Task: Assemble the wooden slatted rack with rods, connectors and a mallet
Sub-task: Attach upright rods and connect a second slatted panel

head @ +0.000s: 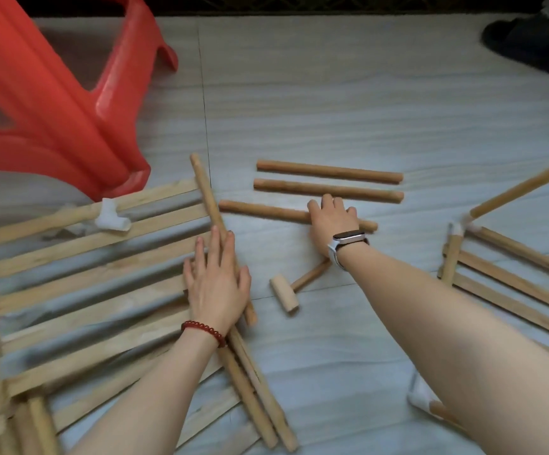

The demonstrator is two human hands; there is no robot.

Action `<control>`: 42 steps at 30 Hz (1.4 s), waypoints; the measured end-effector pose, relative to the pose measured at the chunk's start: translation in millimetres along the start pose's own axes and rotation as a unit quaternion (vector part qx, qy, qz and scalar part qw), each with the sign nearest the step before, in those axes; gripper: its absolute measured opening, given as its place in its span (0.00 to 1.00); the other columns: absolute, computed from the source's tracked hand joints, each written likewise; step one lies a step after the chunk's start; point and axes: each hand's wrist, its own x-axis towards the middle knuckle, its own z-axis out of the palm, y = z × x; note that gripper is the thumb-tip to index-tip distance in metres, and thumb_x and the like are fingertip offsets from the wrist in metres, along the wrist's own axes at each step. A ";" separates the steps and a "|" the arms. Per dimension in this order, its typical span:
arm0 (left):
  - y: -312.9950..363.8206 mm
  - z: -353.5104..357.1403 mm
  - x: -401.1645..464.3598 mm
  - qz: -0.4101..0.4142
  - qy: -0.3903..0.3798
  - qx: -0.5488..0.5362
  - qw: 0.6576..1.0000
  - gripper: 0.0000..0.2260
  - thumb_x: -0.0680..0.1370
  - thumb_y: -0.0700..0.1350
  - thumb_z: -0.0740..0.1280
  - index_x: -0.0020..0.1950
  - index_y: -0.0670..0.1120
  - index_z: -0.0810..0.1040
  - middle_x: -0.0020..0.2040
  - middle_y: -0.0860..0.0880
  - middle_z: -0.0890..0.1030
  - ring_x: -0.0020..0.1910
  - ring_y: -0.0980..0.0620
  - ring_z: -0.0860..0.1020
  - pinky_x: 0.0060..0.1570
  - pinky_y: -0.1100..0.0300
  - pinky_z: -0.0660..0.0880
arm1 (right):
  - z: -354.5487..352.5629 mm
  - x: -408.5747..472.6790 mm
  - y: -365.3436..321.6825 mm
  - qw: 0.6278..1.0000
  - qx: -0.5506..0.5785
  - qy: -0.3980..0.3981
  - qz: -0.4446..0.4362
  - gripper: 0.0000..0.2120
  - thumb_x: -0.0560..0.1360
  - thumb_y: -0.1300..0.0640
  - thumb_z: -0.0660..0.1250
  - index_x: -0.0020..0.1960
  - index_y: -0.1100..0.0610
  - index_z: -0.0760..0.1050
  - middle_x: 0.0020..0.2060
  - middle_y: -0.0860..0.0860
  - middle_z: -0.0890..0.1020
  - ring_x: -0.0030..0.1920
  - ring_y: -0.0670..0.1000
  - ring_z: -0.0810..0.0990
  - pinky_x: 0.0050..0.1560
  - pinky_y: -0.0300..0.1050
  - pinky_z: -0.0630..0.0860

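Observation:
My left hand (216,280) lies flat with straight fingers on a long rod (205,195) at the right edge of a slatted panel (86,280) on the floor. A white connector (111,217) sits on the panel's far rail. My right hand (332,218) rests over the nearest of three loose rods (260,210); whether its fingers curl round the rod is hidden. The other two rods (329,171) lie just beyond it. A small wooden mallet (285,292) lies between my arms. A second slatted panel (509,280) with white corner connectors (456,228) lies at the right.
A red plastic stool (53,93) stands at the far left, next to the panel. Two more rods (256,399) lie under my left forearm. A dark slipper (529,44) sits at the far right. Another white connector (420,394) shows beneath my right arm.

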 end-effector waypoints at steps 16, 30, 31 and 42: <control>76.4 -104.3 -38.5 0.131 0.136 -0.176 0.966 0.12 0.77 0.37 0.62 0.61 0.39 0.76 0.64 0.42 0.71 0.66 0.44 0.69 0.64 0.49 0.67 | -157.0 -91.8 28.5 0.958 0.277 0.072 0.005 0.17 0.80 0.48 0.54 0.68 0.47 0.63 0.52 0.54 0.79 0.51 0.61 0.77 0.48 0.52 0.73; 296.6 -126.1 -207.8 0.459 -0.139 0.161 0.863 0.21 0.79 0.55 0.62 0.68 0.46 0.70 0.68 0.48 0.69 0.70 0.47 0.62 0.67 0.48 0.65 | -117.3 -438.9 245.9 0.933 0.304 0.135 0.138 0.11 0.77 0.59 0.58 0.59 0.50 0.69 0.42 0.49 0.75 0.42 0.51 0.73 0.45 0.49 0.71; 297.0 -118.9 -208.0 0.460 -0.118 0.152 0.867 0.18 0.79 0.52 0.63 0.66 0.46 0.73 0.67 0.48 0.70 0.69 0.48 0.63 0.66 0.51 0.66 | -105.1 -445.1 252.2 0.938 0.296 0.112 0.140 0.12 0.78 0.58 0.58 0.60 0.50 0.69 0.43 0.48 0.75 0.43 0.51 0.74 0.44 0.49 0.72; 284.1 -93.3 -214.9 0.463 -0.104 -0.025 0.880 0.10 0.79 0.38 0.63 0.60 0.41 0.75 0.63 0.49 0.71 0.49 0.57 0.71 0.49 0.69 0.69 | -74.7 -443.7 255.2 0.982 0.162 0.076 0.066 0.10 0.80 0.47 0.56 0.59 0.49 0.68 0.49 0.50 0.77 0.51 0.54 0.76 0.43 0.47 0.68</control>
